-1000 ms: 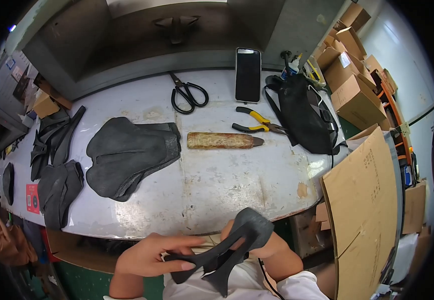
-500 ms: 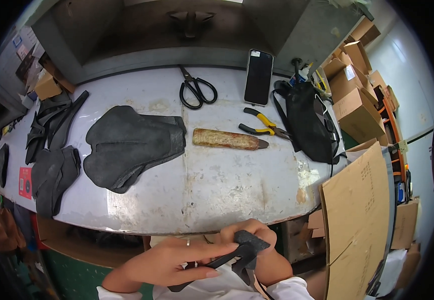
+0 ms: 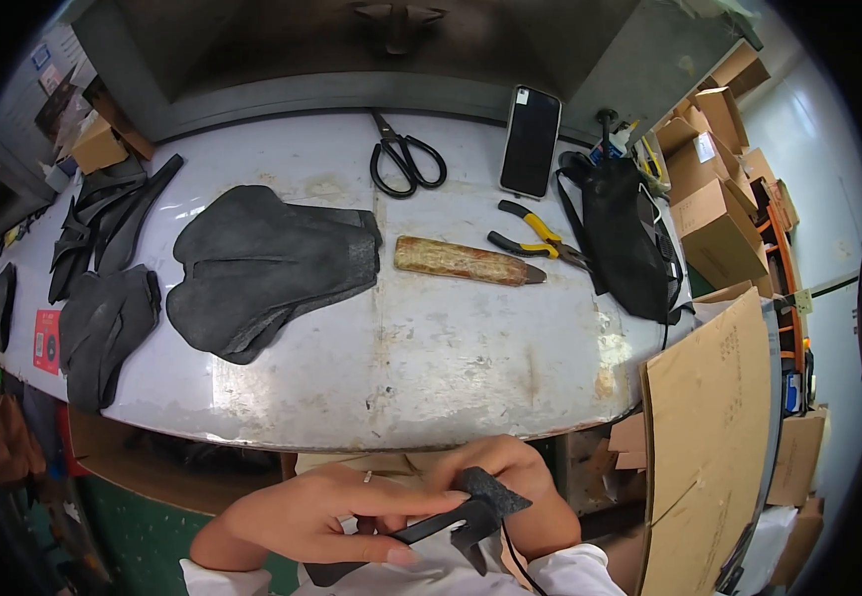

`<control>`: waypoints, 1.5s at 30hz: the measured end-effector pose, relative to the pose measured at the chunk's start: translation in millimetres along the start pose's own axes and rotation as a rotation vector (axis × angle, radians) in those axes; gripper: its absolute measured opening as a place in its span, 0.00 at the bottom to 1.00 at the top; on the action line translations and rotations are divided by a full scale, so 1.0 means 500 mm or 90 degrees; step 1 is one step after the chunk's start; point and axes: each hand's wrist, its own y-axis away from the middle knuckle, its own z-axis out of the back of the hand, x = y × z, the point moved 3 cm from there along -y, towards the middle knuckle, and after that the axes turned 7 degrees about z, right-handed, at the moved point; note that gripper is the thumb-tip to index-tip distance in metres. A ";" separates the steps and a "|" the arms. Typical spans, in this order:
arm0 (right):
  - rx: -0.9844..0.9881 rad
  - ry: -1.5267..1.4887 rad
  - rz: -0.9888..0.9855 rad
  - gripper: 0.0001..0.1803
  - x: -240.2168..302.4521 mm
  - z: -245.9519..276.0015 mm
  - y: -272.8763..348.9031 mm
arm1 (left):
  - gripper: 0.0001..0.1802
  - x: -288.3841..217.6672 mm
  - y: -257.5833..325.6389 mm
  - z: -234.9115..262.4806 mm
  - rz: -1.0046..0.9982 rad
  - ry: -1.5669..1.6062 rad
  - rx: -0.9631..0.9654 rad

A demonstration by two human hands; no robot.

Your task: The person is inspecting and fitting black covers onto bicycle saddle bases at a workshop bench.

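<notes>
Close to my body, below the table's front edge, my left hand (image 3: 326,512) pinches a black, flexible strip-like piece (image 3: 436,524) between thumb and fingers. A ring shows on one finger. The piece's dark grey, rough-surfaced end (image 3: 498,494) stands up past my left fingertips. My right hand (image 3: 515,467) is curled around that end from behind, its fingertips mostly hidden. Beyond my hands, stacked dark grey lobed sheets (image 3: 272,268) lie on the table, with a knife (image 3: 466,260) with a worn wrapped handle to their right.
Black-handled scissors (image 3: 406,164), yellow-and-black pliers (image 3: 540,238), a phone (image 3: 530,144) and a black bag (image 3: 625,238) lie toward the back right. Dark scraps (image 3: 108,333) and a red card (image 3: 46,341) are at the left. A large cardboard sheet (image 3: 704,437) stands beside me on the right.
The view has tilted, so the table sits slightly higher in it. Both hands keep their hold; the dark piece has turned a little, and more of its end shows.
</notes>
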 end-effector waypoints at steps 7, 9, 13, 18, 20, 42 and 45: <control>-0.131 0.358 0.131 0.11 0.012 -0.021 -0.013 | 0.26 0.013 -0.003 -0.008 0.009 -0.016 0.005; -0.151 0.282 0.168 0.10 0.012 -0.017 -0.009 | 0.26 0.019 -0.002 -0.006 0.025 -0.030 0.009; -0.160 0.323 0.135 0.11 0.009 -0.014 0.008 | 0.27 0.017 -0.007 -0.014 -0.053 -0.058 -0.040; -0.210 0.236 0.112 0.13 0.003 -0.040 -0.005 | 0.25 -0.006 -0.010 -0.026 -0.063 -0.229 -0.069; -0.268 0.122 0.102 0.09 -0.012 -0.046 0.001 | 0.26 -0.002 -0.010 -0.034 -0.099 -0.252 -0.092; -0.363 0.266 -0.051 0.14 -0.010 -0.046 0.024 | 0.27 0.028 0.009 -0.038 -0.048 -0.137 -0.127; -0.405 0.349 0.125 0.24 -0.006 -0.061 0.019 | 0.26 -0.015 0.009 -0.049 -0.005 -0.339 -0.147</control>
